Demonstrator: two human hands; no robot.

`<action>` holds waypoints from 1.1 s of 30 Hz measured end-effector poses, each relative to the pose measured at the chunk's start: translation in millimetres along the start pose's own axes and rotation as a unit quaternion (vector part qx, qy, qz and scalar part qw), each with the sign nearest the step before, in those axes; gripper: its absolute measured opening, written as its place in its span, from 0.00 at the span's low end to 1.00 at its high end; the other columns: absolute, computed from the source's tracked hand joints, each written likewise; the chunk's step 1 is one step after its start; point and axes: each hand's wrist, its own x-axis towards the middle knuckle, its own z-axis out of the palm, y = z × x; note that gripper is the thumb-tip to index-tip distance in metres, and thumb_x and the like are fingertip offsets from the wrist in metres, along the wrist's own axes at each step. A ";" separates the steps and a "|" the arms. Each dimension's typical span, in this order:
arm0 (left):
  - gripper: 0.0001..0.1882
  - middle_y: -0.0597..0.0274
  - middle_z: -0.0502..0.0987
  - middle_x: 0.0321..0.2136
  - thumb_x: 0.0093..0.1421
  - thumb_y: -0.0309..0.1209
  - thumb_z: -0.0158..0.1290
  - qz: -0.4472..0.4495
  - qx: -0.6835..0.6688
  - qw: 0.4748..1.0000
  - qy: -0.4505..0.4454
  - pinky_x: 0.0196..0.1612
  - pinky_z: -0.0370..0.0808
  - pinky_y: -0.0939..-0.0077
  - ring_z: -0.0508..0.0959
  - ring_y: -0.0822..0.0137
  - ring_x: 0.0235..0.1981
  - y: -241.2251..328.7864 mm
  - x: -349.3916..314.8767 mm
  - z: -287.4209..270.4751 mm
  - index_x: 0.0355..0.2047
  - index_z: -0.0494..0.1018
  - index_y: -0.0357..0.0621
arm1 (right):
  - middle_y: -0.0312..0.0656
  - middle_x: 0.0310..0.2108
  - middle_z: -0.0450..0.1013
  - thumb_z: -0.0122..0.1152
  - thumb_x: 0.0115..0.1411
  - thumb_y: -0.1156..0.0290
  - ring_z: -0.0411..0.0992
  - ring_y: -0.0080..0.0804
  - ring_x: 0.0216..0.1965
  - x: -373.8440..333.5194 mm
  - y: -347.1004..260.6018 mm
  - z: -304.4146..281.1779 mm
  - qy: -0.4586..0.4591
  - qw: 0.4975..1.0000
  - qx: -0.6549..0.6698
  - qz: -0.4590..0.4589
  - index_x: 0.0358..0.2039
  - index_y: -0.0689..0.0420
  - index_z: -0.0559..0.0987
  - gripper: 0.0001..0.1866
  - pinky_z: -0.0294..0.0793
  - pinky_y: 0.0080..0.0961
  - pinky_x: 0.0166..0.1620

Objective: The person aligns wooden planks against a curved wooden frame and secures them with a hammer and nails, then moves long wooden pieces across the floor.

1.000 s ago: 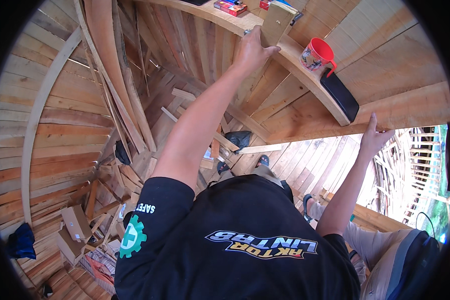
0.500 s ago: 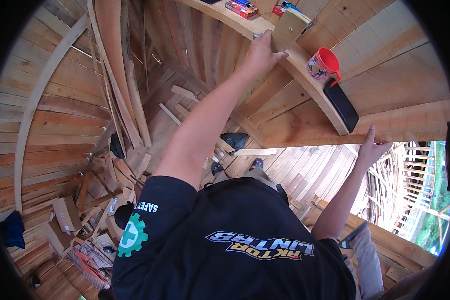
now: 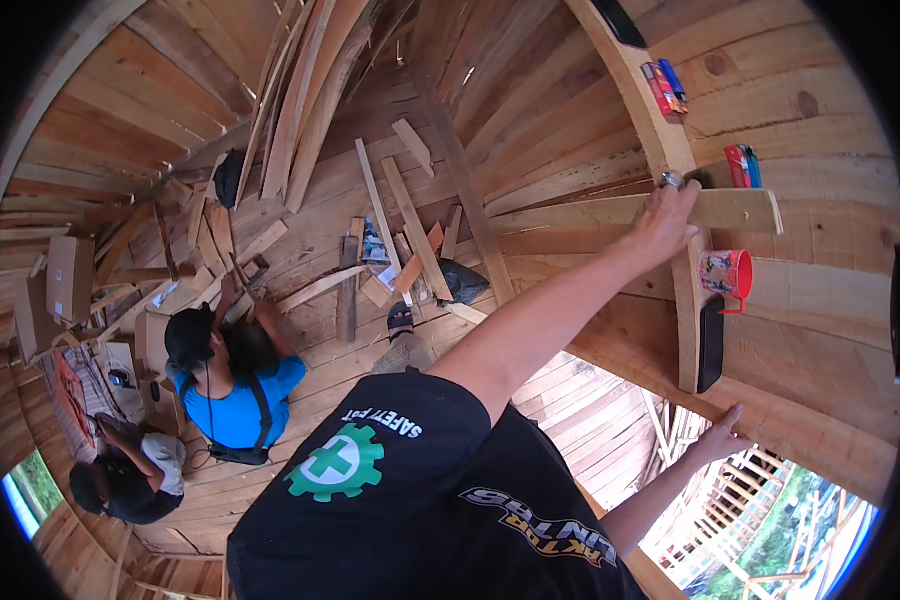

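Note:
My left hand (image 3: pixel 665 215), with a ring on one finger, curls over the edge of a narrow wooden ledge (image 3: pixel 682 155). It sits right where a short pale plank end (image 3: pixel 735 210) juts past the ledge. My right hand (image 3: pixel 720 440) lies lower, against the lower edge of a wooden beam (image 3: pixel 800 430), its fingers apart and nothing in them. Between the hands, a red-handled mug (image 3: pixel 727 274) and a black phone (image 3: pixel 710 343) rest on the ledge. Farther along are small red packs (image 3: pixel 663 90) (image 3: pixel 740 166), a blue lighter (image 3: pixel 673 76) and another dark flat object (image 3: pixel 620 22).
A person in a blue shirt (image 3: pixel 235 400) crouches at left, hands on a wood piece; another in dark clothes (image 3: pixel 140 480) sits nearby. Loose boards (image 3: pixel 410 220), a black bag (image 3: pixel 462 282) and cardboard boxes (image 3: pixel 70 280) lie about. An opening (image 3: pixel 770 520) is at lower right.
My view has swung left, so the ledge now appears farther right and two people have come into sight. Both hands stay at about the same spots on the wood.

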 end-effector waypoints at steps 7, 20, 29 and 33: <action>0.30 0.41 0.66 0.47 0.46 0.27 0.64 0.012 -0.006 0.998 0.054 0.52 0.69 0.54 0.69 0.43 0.50 1.2 -9.3 24.6 0.49 0.64 0.38 | 0.60 0.48 0.67 0.68 0.56 0.67 0.74 0.43 0.45 -10.2 -5.7 -7.9 -0.004 0.994 0.107 -0.026 0.52 0.71 0.56 0.35 0.83 0.34 0.46; 0.34 0.41 0.66 0.48 0.45 0.28 0.65 0.012 0.009 0.996 0.083 0.52 0.69 0.55 0.69 0.43 0.50 -8.3 -0.9 26.4 0.52 0.63 0.37 | 0.49 0.37 0.68 0.67 0.58 0.63 0.71 0.34 0.35 -19.9 -24.2 0.3 0.002 0.995 0.100 -0.001 0.46 0.68 0.61 0.28 0.76 0.27 0.34; 0.31 0.43 0.65 0.48 0.47 0.29 0.65 -0.031 -0.097 0.989 0.108 0.52 0.70 0.57 0.69 0.43 0.50 -20.4 -13.2 26.8 0.50 0.63 0.38 | 0.55 0.43 0.66 0.67 0.57 0.69 0.72 0.37 0.42 -8.2 -10.3 -1.6 -0.002 0.998 0.060 0.013 0.44 0.65 0.57 0.28 0.82 0.31 0.46; 0.28 0.45 0.65 0.46 0.49 0.27 0.64 -0.018 -0.121 0.984 0.130 0.52 0.69 0.57 0.68 0.43 0.49 -37.2 -22.5 27.3 0.47 0.63 0.38 | 0.58 0.46 0.67 0.66 0.58 0.70 0.73 0.38 0.42 -2.9 -5.1 0.2 -0.005 0.997 0.081 -0.012 0.45 0.66 0.56 0.28 0.84 0.34 0.42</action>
